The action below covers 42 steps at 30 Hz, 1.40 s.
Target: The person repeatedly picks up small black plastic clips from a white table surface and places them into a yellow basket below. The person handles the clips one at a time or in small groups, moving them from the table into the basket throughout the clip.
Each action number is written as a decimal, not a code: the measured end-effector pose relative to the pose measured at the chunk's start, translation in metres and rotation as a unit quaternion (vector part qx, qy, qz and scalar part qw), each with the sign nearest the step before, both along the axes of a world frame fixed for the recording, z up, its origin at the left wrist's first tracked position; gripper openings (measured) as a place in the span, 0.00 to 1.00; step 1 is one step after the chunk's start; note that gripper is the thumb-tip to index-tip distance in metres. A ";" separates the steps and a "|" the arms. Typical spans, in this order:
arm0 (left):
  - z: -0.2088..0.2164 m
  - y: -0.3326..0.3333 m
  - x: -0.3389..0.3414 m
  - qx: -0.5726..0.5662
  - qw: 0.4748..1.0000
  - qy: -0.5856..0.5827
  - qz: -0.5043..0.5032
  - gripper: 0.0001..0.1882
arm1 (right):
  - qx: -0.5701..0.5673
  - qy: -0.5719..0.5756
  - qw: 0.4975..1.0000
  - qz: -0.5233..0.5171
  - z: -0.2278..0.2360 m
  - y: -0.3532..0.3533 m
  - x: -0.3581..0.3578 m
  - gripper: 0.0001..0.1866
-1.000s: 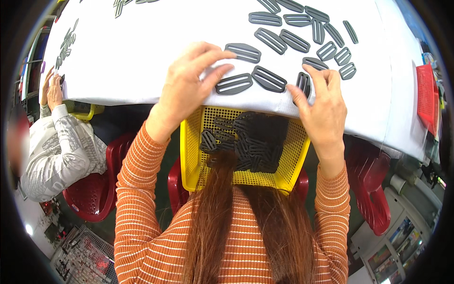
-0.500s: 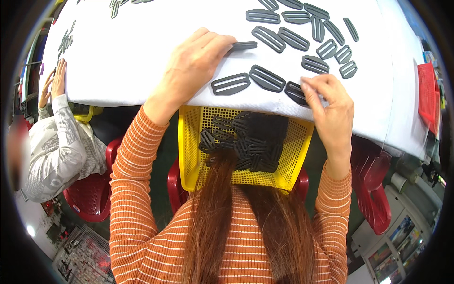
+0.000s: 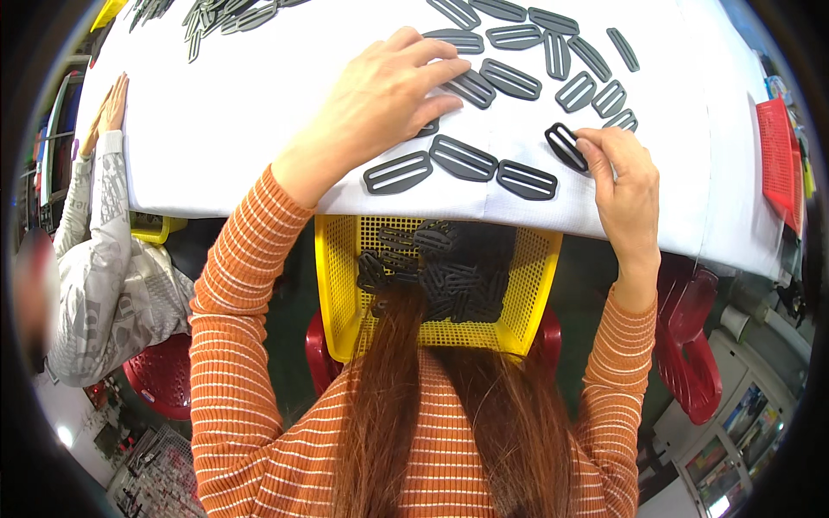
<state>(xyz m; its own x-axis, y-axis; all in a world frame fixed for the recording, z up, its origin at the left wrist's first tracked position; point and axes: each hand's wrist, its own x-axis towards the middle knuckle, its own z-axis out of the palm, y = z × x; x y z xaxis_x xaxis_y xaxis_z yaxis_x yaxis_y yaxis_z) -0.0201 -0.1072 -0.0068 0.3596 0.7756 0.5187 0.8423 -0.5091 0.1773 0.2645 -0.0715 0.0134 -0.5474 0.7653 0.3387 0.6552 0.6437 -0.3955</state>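
Right hand (image 3: 627, 177) pinching a buckle (image 3: 566, 147), left hand (image 3: 371, 104) sitting half-open over others; several lying out, basket (image 3: 542, 289) holding loads more.

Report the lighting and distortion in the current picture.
In the head view, the white tablecloth is bright and its edges bow; in the same head view, black slotted pieces inside the yellow basket sit in shadow, outlines partly merging; also in the head view, a small light glares lower left, and the corners go black.

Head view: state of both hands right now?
Left hand: open, over a black buckle; contact unclear.
Right hand: closed, holding another black buckle.
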 end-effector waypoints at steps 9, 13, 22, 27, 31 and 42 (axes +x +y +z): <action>-0.001 0.000 0.008 -0.008 0.998 0.056 -0.007 0.09 | 0.137 -0.010 0.986 0.091 -0.016 0.040 -0.053 0.12; -0.006 -0.018 0.007 -0.015 0.998 -0.053 0.003 0.05 | 0.217 -0.078 0.968 0.102 -0.019 0.040 -0.057 0.11; 0.009 -0.012 -0.005 -0.154 0.980 -0.113 0.060 0.07 | 0.038 -0.002 0.998 0.056 -0.003 0.034 -0.033 0.06; 0.001 0.024 -0.016 -0.010 0.998 -0.026 0.055 0.15 | -0.014 -0.060 0.997 0.050 0.012 0.067 0.004 0.17; -0.014 0.038 -0.013 0.015 0.997 0.020 0.066 0.15 | 0.012 -0.096 0.991 0.093 0.000 0.076 0.013 0.18; -0.004 0.017 -0.006 -0.100 0.983 -0.123 0.088 0.06 | 0.080 -0.056 0.994 0.056 -0.009 0.053 -0.005 0.08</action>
<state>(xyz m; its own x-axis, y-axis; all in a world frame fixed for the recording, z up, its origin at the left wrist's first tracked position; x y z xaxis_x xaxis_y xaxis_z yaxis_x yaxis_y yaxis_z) -0.0264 -0.0902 -0.0106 0.0936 0.9102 0.4035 0.8331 -0.2935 0.4689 0.2597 -0.0182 0.0047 -0.6670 0.6389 0.3832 0.6101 0.7637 -0.2114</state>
